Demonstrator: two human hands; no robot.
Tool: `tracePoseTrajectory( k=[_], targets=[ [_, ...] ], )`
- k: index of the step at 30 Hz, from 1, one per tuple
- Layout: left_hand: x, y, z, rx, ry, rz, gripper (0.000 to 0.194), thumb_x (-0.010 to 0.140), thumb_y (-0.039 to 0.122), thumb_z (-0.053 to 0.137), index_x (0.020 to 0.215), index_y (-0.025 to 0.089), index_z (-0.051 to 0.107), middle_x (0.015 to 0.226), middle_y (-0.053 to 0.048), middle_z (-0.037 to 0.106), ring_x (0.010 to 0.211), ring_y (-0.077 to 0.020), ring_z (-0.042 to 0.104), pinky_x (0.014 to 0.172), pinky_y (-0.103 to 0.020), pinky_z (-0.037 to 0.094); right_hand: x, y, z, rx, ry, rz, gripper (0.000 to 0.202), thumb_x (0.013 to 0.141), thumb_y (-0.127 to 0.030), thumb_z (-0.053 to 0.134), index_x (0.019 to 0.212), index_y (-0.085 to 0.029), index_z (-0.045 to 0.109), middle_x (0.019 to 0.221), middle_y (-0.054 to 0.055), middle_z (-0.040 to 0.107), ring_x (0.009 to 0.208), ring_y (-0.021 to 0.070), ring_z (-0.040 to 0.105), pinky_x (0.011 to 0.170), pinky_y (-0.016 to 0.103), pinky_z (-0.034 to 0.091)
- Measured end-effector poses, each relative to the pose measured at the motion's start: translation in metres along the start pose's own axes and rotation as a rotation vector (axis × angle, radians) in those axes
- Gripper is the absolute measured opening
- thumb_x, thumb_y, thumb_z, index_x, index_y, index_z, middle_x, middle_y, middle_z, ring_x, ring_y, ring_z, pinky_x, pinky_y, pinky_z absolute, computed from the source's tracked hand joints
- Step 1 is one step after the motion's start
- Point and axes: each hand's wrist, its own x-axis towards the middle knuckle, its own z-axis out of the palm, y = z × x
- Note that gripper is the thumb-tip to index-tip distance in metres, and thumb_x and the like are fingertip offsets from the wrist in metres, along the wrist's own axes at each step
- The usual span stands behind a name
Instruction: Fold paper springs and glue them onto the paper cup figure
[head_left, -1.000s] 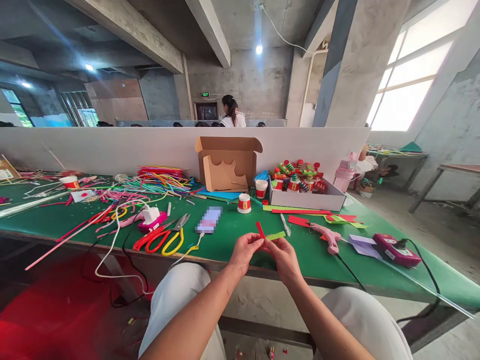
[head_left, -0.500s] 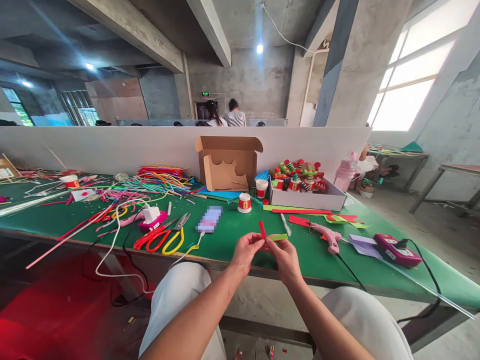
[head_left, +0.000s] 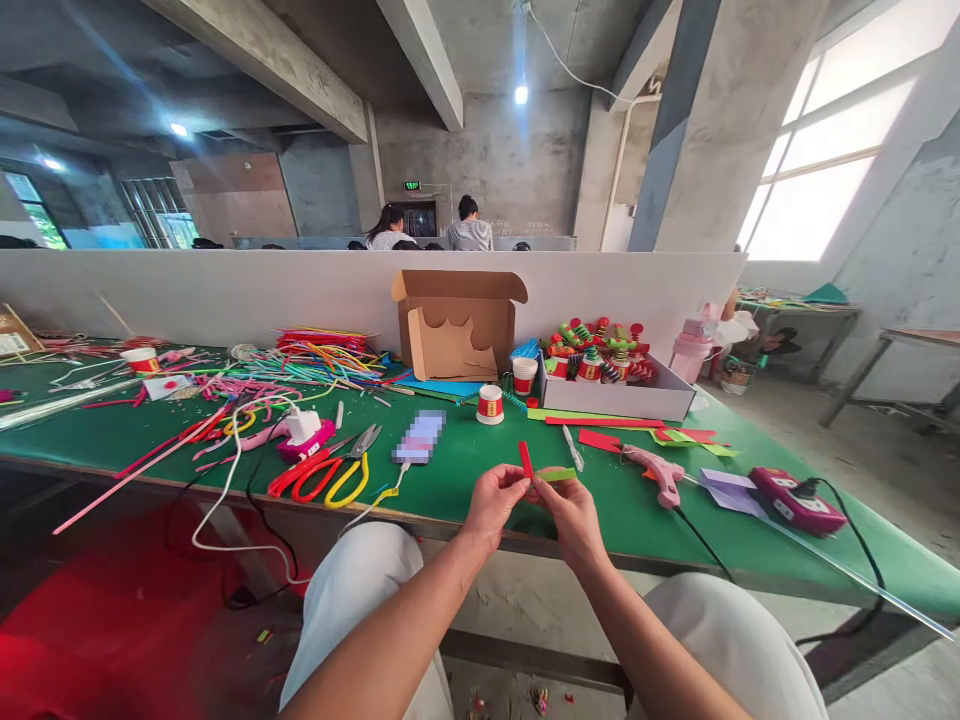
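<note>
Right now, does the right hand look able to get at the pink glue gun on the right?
Probably yes: the glue gun lies to the right of the right hand, with green tabletop and no obstacle between them. The hand's hold on the green strip might need releasing first.

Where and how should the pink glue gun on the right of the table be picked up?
Probably by the handle of the pink glue gun, from the table's near side. The gun appears to lie on its side, handle toward that edge, nozzle pointing left, away from it. The black cord leaves the handle's end, so closing just above it seems best.
</note>
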Motion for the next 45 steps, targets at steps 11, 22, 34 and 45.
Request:
tracePoseTrajectory(
  k=[11, 22, 34, 45],
  targets=[
    [0.002, -0.001, -0.002, 0.04, 0.019, 0.025, 0.028, 0.052, 0.032, 0.082, 0.067, 0.015, 0.066, 0.064, -0.002, 0.066, 0.059, -0.014, 0.059, 0.065, -0.03, 0.049, 0.002, 0.0, 0.002, -0.053, 0.015, -0.025, 0.029, 0.052, -0.041, 0.084, 0.063, -0.02, 0.067, 0.063, 0.002, 0.067, 0.058, 0.0177, 0.06, 0.062, 0.033, 0.052],
    [-0.006, 0.022, -0.006, -0.056, -0.152, -0.134, 0.025, 0.052, 0.026, 0.083, 0.068, 0.013, 0.069, 0.068, -0.003, 0.068, 0.059, -0.0099, 0.056, 0.062, -0.024, 0.044, 0.003, -0.011, -0.007, 0.248, -0.061, 0.212, 0.03, 0.047, -0.025, 0.086, 0.068, -0.018, 0.067, 0.063, -0.002, 0.065, 0.057, 0.0099, 0.059, 0.062, 0.023, 0.051],
    [-0.002, 0.022, -0.008, -0.029, -0.193, -0.134, 0.026, 0.054, 0.026, 0.081, 0.071, 0.011, 0.068, 0.067, -0.004, 0.068, 0.064, -0.014, 0.061, 0.069, -0.029, 0.045, 0.001, -0.004, -0.005, 0.34, -0.151, 0.274, 0.035, 0.048, -0.026, 0.092, 0.071, -0.018, 0.068, 0.065, -0.003, 0.064, 0.058, 0.0057, 0.058, 0.059, 0.015, 0.051],
    [-0.002, 0.022, -0.007, -0.003, -0.152, -0.078, 0.025, 0.055, 0.027, 0.082, 0.071, 0.012, 0.07, 0.067, -0.004, 0.069, 0.063, -0.0129, 0.06, 0.068, -0.027, 0.045, 0.002, 0.001, -0.003, 0.361, -0.181, 0.262, 0.03, 0.056, -0.029, 0.089, 0.077, -0.02, 0.069, 0.074, -0.003, 0.066, 0.061, 0.0051, 0.058, 0.064, 0.016, 0.052]
  ],
)
